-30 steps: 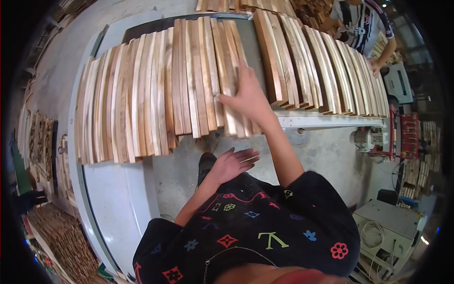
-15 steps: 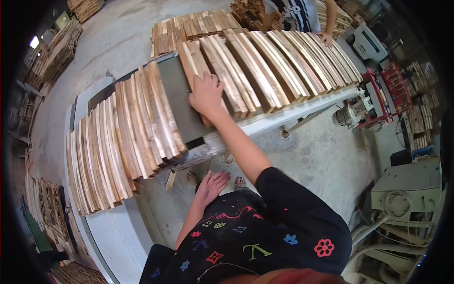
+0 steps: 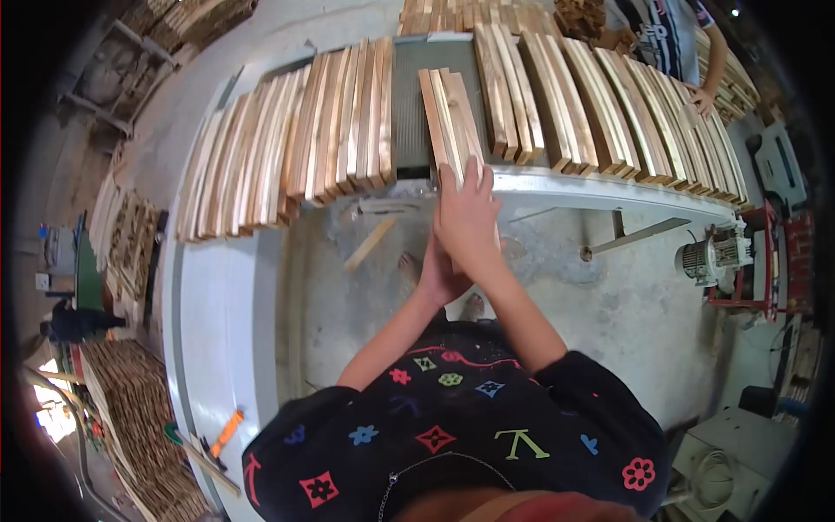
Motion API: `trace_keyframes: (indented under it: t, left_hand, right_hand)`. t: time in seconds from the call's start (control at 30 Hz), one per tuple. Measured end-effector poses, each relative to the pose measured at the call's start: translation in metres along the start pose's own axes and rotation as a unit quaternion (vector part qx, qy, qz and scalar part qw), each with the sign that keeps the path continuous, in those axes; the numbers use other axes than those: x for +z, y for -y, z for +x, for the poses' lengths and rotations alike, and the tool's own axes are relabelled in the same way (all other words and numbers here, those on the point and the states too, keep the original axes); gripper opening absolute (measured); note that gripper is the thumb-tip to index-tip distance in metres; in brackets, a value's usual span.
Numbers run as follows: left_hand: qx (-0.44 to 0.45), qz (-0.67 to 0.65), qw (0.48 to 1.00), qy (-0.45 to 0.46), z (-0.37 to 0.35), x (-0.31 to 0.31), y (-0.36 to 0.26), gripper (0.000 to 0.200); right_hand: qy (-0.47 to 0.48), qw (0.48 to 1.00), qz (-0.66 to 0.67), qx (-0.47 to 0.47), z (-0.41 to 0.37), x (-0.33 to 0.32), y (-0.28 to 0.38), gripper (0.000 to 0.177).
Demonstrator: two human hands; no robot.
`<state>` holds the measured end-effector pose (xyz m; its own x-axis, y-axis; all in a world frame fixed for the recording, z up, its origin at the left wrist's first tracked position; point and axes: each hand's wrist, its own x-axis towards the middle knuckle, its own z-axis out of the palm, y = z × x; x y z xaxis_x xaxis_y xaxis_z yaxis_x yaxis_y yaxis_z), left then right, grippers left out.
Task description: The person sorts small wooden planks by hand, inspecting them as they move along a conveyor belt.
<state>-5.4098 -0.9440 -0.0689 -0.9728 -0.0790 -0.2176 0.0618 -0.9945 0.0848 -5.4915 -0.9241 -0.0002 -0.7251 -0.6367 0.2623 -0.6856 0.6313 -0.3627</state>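
Note:
A small bundle of curved wooden slats point(image 3: 448, 117) lies on the grey conveyor belt point(image 3: 409, 104), apart from the rows on either side, its near end sticking out past the belt's front edge. My right hand point(image 3: 467, 213) lies flat on top of that near end, fingers stretched forward. My left hand point(image 3: 437, 277) presses up from underneath, mostly hidden by the right one. The slats' end is pinched between both hands.
A long row of slats point(image 3: 296, 148) covers the belt's left and the white table point(image 3: 217, 331); another row point(image 3: 609, 104) fills the right. Another person point(image 3: 670, 35) stands at the far right end. A loose slat point(image 3: 370, 244) lies on the floor. A motor point(image 3: 713, 257) sits at right.
My right hand has drawn a few slats away from the rows toward the belt's near edge. My left hand has come up from my waist to beneath their end.

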Motion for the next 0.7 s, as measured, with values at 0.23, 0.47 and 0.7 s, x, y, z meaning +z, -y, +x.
trace_keyframes:
  t: [0.23, 0.47, 0.7]
  left_hand:
    - [-0.042, 0.127, 0.987, -0.094, -0.054, -0.025, 0.011, 0.072]
    - [-0.103, 0.074, 0.992, -0.015, -0.054, -0.043, 0.009, 0.089]
    - [-0.127, 0.123, 0.983, -0.049, -0.045, -0.046, 0.006, 0.092]
  right_hand:
    - [0.043, 0.929, 0.361, 0.069, -0.055, -0.014, -0.057, 0.065]
    - [0.136, 0.797, 0.56, 0.181, -0.054, -0.009, -0.078, 0.064]
    - [0.114, 0.78, 0.577, 0.211, -0.042, 0.004, -0.073, 0.052]
